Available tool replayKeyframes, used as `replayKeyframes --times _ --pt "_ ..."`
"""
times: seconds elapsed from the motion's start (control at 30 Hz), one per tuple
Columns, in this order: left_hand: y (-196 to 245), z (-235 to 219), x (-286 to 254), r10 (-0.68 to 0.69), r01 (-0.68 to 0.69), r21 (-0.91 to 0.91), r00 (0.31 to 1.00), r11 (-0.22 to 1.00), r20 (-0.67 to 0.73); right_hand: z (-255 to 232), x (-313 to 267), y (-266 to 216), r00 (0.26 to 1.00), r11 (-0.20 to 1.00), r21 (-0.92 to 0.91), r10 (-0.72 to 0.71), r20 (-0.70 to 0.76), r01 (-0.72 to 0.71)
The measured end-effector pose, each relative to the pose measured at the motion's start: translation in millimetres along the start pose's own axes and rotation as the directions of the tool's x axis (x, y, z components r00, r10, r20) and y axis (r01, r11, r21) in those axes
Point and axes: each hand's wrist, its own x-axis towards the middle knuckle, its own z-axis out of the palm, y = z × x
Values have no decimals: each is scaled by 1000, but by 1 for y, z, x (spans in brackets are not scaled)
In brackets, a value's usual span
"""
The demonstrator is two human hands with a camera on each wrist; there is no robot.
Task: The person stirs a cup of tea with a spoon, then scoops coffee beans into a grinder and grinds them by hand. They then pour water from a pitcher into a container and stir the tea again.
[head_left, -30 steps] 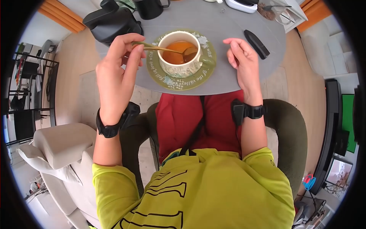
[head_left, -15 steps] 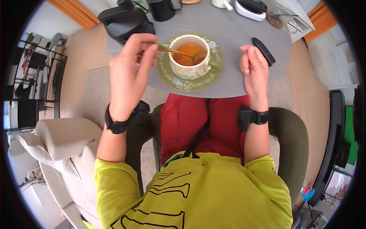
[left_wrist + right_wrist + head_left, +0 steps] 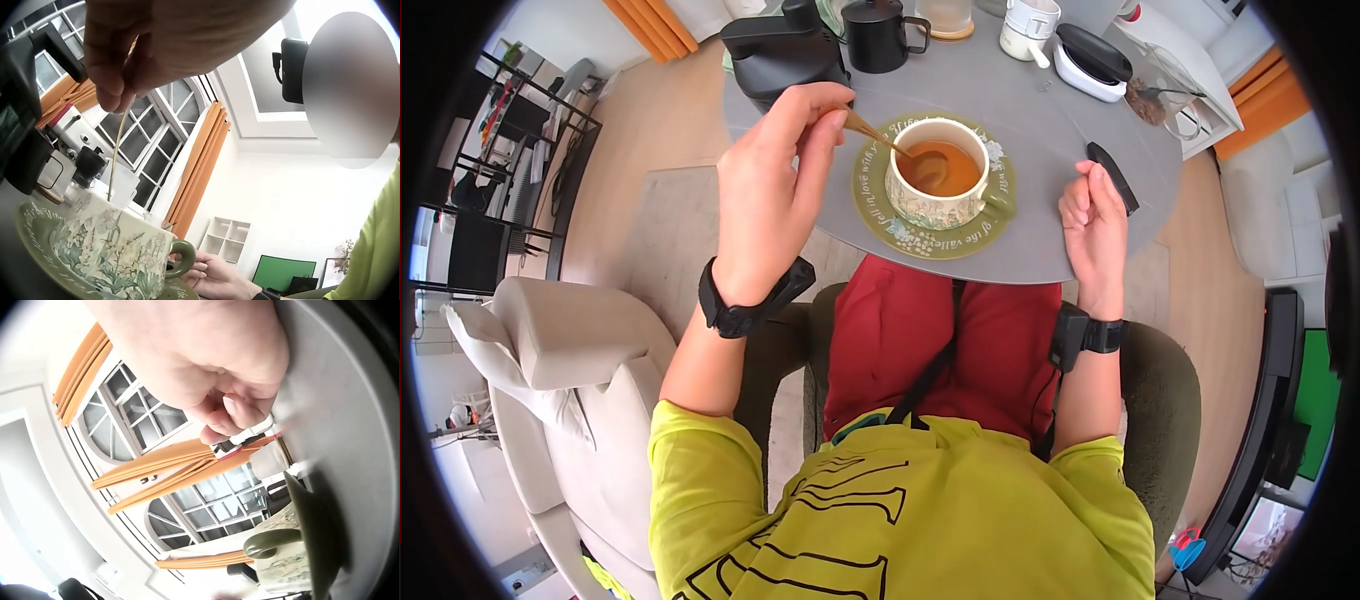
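In the head view my left hand (image 3: pixel 775 185) pinches the handle of a gold spoon (image 3: pixel 870 131) between thumb and fingers, left of a cup (image 3: pixel 935 208). Orange-brown liquid (image 3: pixel 958 178) covers the spoon's lower end. Beneath the cup lies a green saucer (image 3: pixel 872 195) with white lettering; the cup handle (image 3: pixel 997 203) points right. The left wrist view shows the spoon (image 3: pixel 117 147) running down from my fingers into the flowered cup (image 3: pixel 109 250). To the saucer's right, my right hand (image 3: pixel 1095 225) holds nothing, its fingers loosely curled beside a black elongated object (image 3: pixel 1112 180).
On the grey table (image 3: pixel 1040 255), a black appliance (image 3: pixel 785 60) and black mug (image 3: pixel 878 38) stand behind the left hand. Farther back are a white cup (image 3: pixel 1028 28) and a black-and-white case (image 3: pixel 1092 65). A glass container (image 3: pixel 1165 100) is at the back right.
The head view has shifted, showing more of the table's far side. The spoon's bowl has moved from the cup's right side toward its middle. My right index finger has curled in from a straighter pose.
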Motion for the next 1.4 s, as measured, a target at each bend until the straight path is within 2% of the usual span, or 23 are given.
replayKeyframes --times 0.03,0.1,0.13,0.2,0.23,0.3,0.37,0.5,0.63,0.73,0.83,0.9,1.0,1.03,1.1,1.17,1.27,1.33,1.37,1.4 --pt "0 0 0 23 -23 20 1000 1000 -10 -2 1 -1 1000 1000 1 -1 0 1" --pt "1 0 -1 44 -44 32 999 999 -14 -7 5 -2 997 983 168 69 33 -74" --pt "2 0 -2 66 -66 92 998 994 -4 -9 7 -2 997 984 165 69 25 -72" --pt "3 2 -3 90 -91 132 996 987 17 -16 10 -3 988 938 314 135 71 -150" --pt "4 2 -3 65 -66 84 998 994 8 -18 9 -2 990 941 309 133 49 -141" --pt "6 5 -4 47 -47 16 999 999 11 -17 10 0 990 951 281 100 102 -125" --pt "10 5 -6 -69 77 -101 994 992 83 -17 9 1 992 958 264 92 86 -111" --pt "13 6 -8 -87 107 -150 987 983 139 -15 9 1 993 960 259 87 84 -106" --pt "7 -1 -5 -78 90 -158 993 983 85 -10 8 -2 990 963 236 115 81 -131" --pt "3 -4 -1 17 -16 10 999 1000 -29 -10 9 -2 989 964 227 118 88 -135" --pt "1 -3 -1 67 -66 50 998 997 -9 -10 8 -1 989 967 220 106 99 -126" --pt "4 -3 -3 9 -10 21 1000 1000 6 -7 7 -1 988 969 213 101 114 -124" --pt "8 -3 -4 -20 27 -55 991 998 133 -7 6 -1 994 979 174 91 68 -101" --pt "9 -5 -4 -22 28 -44 993 999 120 -6 6 -1 992 979 176 92 86 -106" --pt "11 -7 -2 -107 138 -163 977 977 183 -3 5 -3 995 978 189 80 65 -91" --pt "7 -6 -2 -121 151 -165 977 975 177 -1 4 -4 995 980 178 81 57 -90" --pt "-3 2 -2 -106 116 -147 991 982 76 0 4 -3 996 983 167 74 53 -82" --pt "-10 5 -3 117 -116 101 993 988 -5 1 4 -3 998 987 150 55 38 -60" --pt "-10 4 -3 117 -115 104 993 988 -8 1 4 -3 998 987 150 56 43 -62" --pt "-9 2 -2 181 -177 170 984 969 -7 1 4 -3 998 988 144 56 40 -61"
